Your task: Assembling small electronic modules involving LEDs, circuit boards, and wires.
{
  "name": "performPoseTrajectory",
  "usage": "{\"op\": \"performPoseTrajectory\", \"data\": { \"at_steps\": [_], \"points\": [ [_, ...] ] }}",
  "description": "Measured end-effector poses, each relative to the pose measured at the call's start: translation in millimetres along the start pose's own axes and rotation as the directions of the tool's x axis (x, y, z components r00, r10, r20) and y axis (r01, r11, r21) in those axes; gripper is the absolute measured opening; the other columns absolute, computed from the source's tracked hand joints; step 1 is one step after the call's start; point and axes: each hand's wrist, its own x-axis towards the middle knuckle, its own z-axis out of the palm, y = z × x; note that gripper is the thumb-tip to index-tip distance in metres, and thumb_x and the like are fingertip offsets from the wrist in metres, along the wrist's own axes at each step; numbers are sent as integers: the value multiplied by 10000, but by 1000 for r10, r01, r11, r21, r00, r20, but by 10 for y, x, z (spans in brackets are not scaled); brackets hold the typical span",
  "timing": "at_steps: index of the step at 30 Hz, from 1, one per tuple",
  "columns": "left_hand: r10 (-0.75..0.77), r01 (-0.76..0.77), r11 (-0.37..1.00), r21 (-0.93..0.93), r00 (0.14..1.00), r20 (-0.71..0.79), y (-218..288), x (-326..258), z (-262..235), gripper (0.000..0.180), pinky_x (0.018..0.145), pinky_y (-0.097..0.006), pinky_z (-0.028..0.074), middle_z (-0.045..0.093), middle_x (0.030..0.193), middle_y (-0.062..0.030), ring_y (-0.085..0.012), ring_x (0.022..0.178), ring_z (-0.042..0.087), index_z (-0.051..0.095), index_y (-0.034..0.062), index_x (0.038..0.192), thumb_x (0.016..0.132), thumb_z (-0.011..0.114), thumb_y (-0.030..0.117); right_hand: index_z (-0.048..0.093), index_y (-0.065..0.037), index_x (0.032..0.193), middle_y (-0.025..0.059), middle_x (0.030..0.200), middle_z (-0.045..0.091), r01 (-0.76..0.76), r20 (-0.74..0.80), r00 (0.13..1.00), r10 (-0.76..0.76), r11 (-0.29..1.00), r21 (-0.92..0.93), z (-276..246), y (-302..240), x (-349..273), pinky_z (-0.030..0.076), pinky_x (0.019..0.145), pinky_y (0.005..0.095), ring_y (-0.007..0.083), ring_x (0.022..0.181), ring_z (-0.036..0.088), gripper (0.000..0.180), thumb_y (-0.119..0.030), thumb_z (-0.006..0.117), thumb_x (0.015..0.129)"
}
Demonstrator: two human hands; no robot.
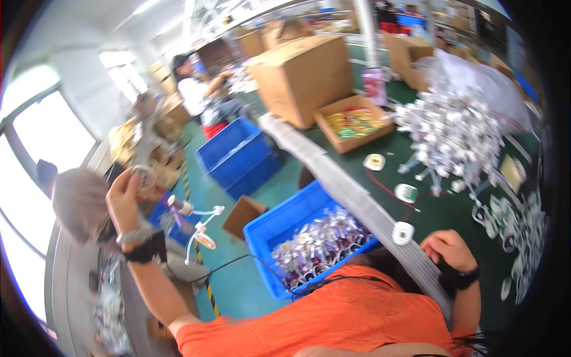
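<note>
My left hand (125, 199) is raised out to the left and grips a small round clear piece (144, 177) with white cables (196, 229) hanging below it. A dark strap wraps that wrist. My right hand (450, 249) rests as a loose fist on the dark green table (357, 160), just right of a small white round part (402, 232). I cannot see anything inside the right fist. Below me sits a blue bin (279, 229) full of bagged parts (318, 244).
A big heap of white cable parts (455, 140) covers the table's right side, with a small open box of colourful items (352, 123) and a large cardboard box (302, 77) behind. More blue bins (238, 157) stand on the green floor. Another person (199, 92) works farther back.
</note>
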Motion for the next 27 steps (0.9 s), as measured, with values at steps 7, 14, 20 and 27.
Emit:
{"op": "performPoseTrajectory", "data": {
  "at_steps": [7,14,20,27],
  "points": [
    [-152,189,966,174,967,-203,-1007,-113,-944,221,434,-191,400,698,833,-10,-57,632,598,704,42,1077,892,660,153,642,45,890,68,703,605,-4,-62,998,23,960,280,-140,196,42,469,497,225,104,526,545,287,-196,516,984],
    [-290,452,815,363,860,-421,-1888,-145,-1507,211,491,-226,471,712,837,-48,-90,650,627,714,18,1037,855,686,122,611,21,888,48,690,563,-3,-116,990,77,842,540,-317,543,199,455,452,266,103,500,511,254,-203,532,976],
    [-267,451,841,299,826,-496,-2339,-380,-1970,200,700,-258,527,718,877,-93,-142,747,663,709,-32,1017,845,692,68,590,-35,915,6,688,542,37,-170,982,85,795,606,-411,697,203,424,426,263,83,505,481,230,-250,538,979],
    [-342,561,757,335,777,-528,-2352,-597,-2346,203,739,-275,532,723,908,-96,-157,782,674,714,-21,1017,840,680,72,587,-44,920,4,695,541,49,-201,976,90,802,596,-406,715,207,433,442,260,79,510,484,221,-252,538,978]
  ]
}}
